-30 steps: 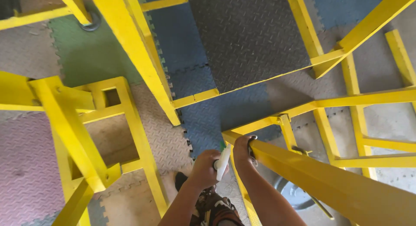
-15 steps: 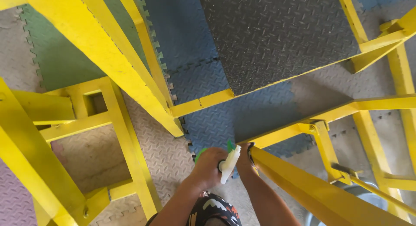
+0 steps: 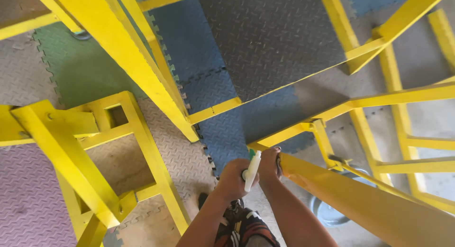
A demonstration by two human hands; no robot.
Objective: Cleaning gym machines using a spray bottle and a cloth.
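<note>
Head view, looking down through a yellow frame point(image 3: 142, 71) onto floor mats point(image 3: 204, 48) of green, blue, grey, dark and purple foam. Left hand point(image 3: 233, 178): closed in a fist around the grip of a white tool point(image 3: 252, 170) with a green tip, which stands tilted between the two hands. Right hand point(image 3: 269, 164): fingers wrapped over the near end of a yellow beam point(image 3: 360, 199) that slopes down to the right. The hands sit just beside each other, the tool's white body touching the right hand. Below the wrists, a patterned garment point(image 3: 241, 228) and a dark shoe point(image 3: 201, 199). Under the beam, a grey round dish point(image 3: 327, 214) lies on the floor.
</note>
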